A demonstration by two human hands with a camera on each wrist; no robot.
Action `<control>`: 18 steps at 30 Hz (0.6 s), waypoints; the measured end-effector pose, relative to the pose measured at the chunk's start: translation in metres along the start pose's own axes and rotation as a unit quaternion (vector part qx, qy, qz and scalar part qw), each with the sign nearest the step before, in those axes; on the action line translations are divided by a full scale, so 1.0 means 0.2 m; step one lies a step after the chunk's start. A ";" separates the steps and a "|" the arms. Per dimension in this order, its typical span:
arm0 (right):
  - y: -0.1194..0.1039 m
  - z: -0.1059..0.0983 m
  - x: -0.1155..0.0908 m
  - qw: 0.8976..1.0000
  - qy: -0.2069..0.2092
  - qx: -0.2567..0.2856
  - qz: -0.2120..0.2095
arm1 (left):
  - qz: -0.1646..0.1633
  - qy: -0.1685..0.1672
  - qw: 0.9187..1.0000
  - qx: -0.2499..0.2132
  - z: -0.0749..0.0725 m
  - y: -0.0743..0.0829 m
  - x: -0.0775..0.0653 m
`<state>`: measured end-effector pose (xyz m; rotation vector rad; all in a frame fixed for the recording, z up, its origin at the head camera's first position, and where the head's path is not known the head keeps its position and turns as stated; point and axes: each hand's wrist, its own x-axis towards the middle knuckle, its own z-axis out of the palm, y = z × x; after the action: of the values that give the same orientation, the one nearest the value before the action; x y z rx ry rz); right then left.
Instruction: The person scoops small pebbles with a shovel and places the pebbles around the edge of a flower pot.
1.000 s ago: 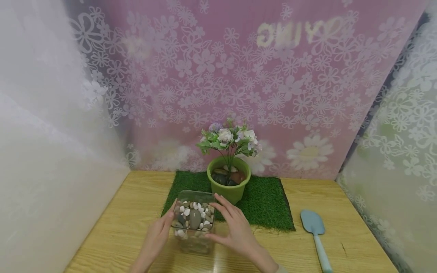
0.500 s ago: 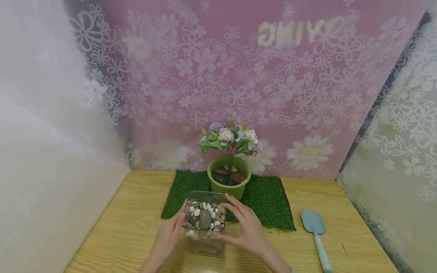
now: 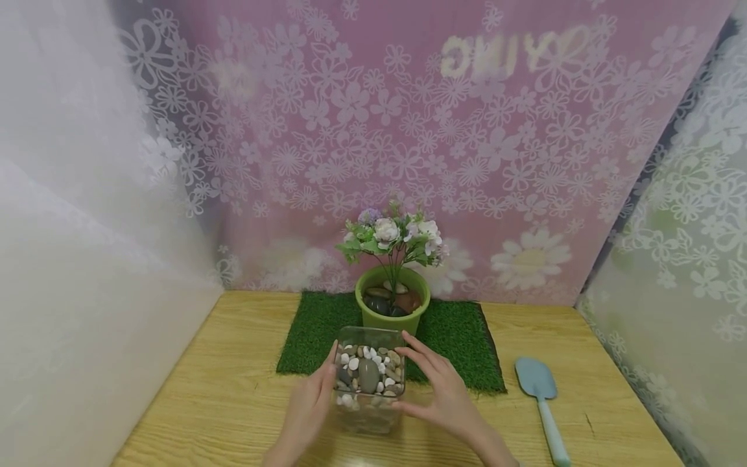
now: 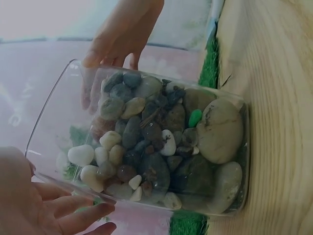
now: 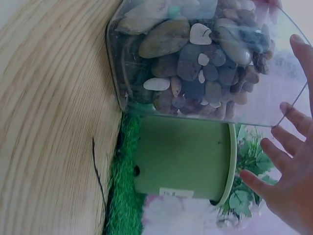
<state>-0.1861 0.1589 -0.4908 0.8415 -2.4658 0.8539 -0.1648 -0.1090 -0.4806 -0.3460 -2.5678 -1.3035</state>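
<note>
A clear square container (image 3: 370, 415) full of pebbles (image 4: 132, 132) stands upright between my two hands, with a large smooth grey stone (image 3: 368, 376) on top. Along its left side lies my left hand (image 3: 309, 403), fingers extended against the wall in the left wrist view. From the right, my right hand (image 3: 449, 395) touches the container with spread, fairly straight fingers at the rim and the thumb near the front corner. In the right wrist view the container's base is right at the wooden tabletop (image 5: 54, 117).
Behind the container, a green flowerpot (image 3: 392, 321) holding stones and flowers (image 3: 391, 237) stands on an artificial grass mat (image 3: 458, 344). A blue trowel (image 3: 537, 379) lies at the right. Flower-patterned curtains (image 3: 373, 130) border the table on three sides.
Both hands and the container have moved steadily rightward across the table, bringing it in front of the flowerpot. The flowerpot, mat and trowel stay where they were.
</note>
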 end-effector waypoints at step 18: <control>0.11 -0.12 -0.06 0.999 -0.018 0.035 0.007 | 0.026 0.018 0.999 0.009 0.14 0.08 0.01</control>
<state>-0.1872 0.1936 -0.4887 0.8710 -2.4886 0.9436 -0.1653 -0.0763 -0.4837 -0.3799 -2.5215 -1.2573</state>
